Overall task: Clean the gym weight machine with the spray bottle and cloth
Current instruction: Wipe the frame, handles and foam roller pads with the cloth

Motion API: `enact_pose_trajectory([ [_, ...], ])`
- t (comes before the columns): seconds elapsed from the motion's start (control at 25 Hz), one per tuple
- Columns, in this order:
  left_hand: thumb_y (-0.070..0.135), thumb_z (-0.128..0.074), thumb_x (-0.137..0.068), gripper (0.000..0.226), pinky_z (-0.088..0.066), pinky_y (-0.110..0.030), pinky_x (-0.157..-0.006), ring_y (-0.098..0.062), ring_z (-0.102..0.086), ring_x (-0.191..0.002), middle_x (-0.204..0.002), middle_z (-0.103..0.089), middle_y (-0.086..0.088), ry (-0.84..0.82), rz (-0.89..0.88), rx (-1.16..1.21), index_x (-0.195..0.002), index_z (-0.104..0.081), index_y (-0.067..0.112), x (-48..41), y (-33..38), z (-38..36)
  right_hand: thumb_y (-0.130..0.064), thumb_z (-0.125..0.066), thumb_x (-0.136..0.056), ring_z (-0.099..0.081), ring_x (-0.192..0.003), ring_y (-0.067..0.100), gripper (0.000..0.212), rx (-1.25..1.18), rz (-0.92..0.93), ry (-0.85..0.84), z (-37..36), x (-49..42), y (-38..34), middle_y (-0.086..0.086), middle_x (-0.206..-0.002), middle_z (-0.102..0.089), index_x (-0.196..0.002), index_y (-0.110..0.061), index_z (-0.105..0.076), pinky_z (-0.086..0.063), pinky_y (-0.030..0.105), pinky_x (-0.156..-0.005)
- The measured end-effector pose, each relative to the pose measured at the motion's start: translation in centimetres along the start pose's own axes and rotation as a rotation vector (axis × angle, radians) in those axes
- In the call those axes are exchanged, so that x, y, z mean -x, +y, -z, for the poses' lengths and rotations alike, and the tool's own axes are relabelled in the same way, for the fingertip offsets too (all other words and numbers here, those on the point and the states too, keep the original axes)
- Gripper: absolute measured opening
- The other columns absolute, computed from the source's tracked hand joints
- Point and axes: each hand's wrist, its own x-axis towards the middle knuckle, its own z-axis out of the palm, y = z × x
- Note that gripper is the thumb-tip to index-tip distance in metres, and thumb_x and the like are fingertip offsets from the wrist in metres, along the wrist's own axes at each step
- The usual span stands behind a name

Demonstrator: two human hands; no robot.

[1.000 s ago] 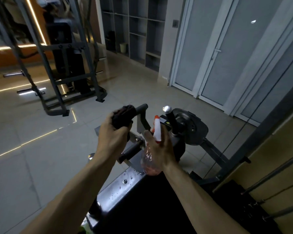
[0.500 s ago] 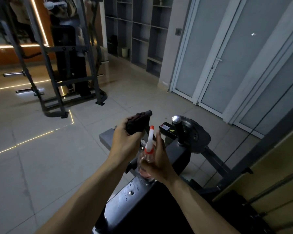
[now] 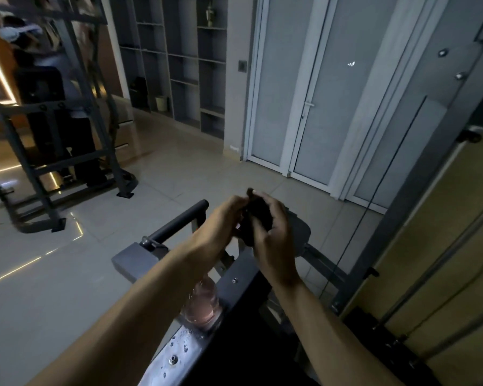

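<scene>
A dark cloth (image 3: 255, 218) is held between both hands above the weight machine's frame (image 3: 179, 346). My left hand (image 3: 221, 224) grips its left side, and my right hand (image 3: 273, 235) curls round its right side. The clear spray bottle (image 3: 202, 302) with pinkish liquid stands on the machine's metal ledge, its top hidden behind my left forearm. Water drops dot the ledge below the bottle. A black handle bar (image 3: 179, 221) juts out to the left of my hands, and a round grey plate (image 3: 300, 235) lies behind them.
A second gym frame (image 3: 56, 151) stands on the tiled floor at the far left. Grey shelving (image 3: 179, 65) and glass doors (image 3: 304, 107) line the back wall. A cable (image 3: 374, 190) and a slanted grey post (image 3: 418, 174) rise at the right.
My right hand has set the spray bottle down on the machine's ledge and moved up to the cloth. Both hands now hold the cloth, further right than before.
</scene>
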Motion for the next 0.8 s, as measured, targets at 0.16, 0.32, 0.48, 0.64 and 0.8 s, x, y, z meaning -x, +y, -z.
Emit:
enact_pose_trajectory([
  [0.16, 0.008, -0.055, -0.1, 0.049, -0.039, -0.023, -0.1, -0.021, -0.052, -0.131, -0.145, -0.053, -0.008, 0.208, -0.068, -0.253, -0.149, -0.047, 0.005, -3.7, 0.3, 2.4, -0.014, -0.063, -0.098, -0.057, -0.12, 0.027, 0.038, 0.653, 0.286, -0.242, -1.7, -4.6, 4.1, 0.006, -0.135, -0.051, -0.134, -0.024, -0.055, -0.057, 0.041, -0.094],
  [0.32, -0.004, -0.055, -0.096, 0.038, -0.047, -0.016, -0.083, -0.009, -0.063, -0.099, -0.113, -0.067, 0.003, 0.207, -0.113, -0.399, -0.132, -0.063, 0.004, -5.0, -1.2, 3.3, -0.035, -0.055, -0.102, -0.059, -0.093, 0.027, 0.022, 0.727, 0.272, -0.274, -2.9, -5.8, 6.1, 0.008, -0.113, -0.054, -0.115, -0.017, -0.056, -0.047, 0.033, -0.071],
  [0.48, -0.001, -0.057, -0.096, 0.038, -0.047, -0.032, -0.105, -0.008, -0.063, -0.112, -0.122, -0.069, 0.003, 0.251, -0.129, -0.445, -0.126, -0.067, 0.019, -5.8, -2.2, 4.3, -0.045, -0.053, -0.102, -0.064, -0.085, 0.023, 0.027, 0.375, -0.082, -0.224, -3.3, -7.4, 6.2, 0.0, -0.094, -0.065, -0.104, -0.02, -0.061, -0.055, 0.043, -0.068],
  [0.64, 0.003, -0.057, -0.098, 0.045, -0.037, -0.044, -0.119, -0.019, -0.051, -0.136, -0.147, -0.056, -0.007, 0.24, -0.123, -0.563, -0.142, -0.056, 0.01, -6.8, -2.8, 5.8, -0.043, -0.061, -0.098, -0.07, -0.094, 0.023, 0.024, 0.028, -0.331, -0.137, -3.2, -7.5, 7.2, 0.003, -0.098, -0.072, -0.107, -0.022, -0.068, -0.06, 0.047, -0.082],
  [0.8, 0.005, -0.058, -0.097, 0.046, -0.04, -0.043, -0.117, -0.023, -0.053, -0.136, -0.147, -0.056, -0.006, 0.208, -0.135, -0.786, -0.142, -0.056, 0.008, -7.5, -3.4, 5.5, -0.024, -0.06, -0.102, -0.066, -0.112, 0.024, 0.029, -0.164, -0.566, 0.253, 0.1, -5.3, 9.8, 0.005, -0.122, -0.068, -0.13, -0.019, -0.065, -0.05, 0.026, -0.08],
])
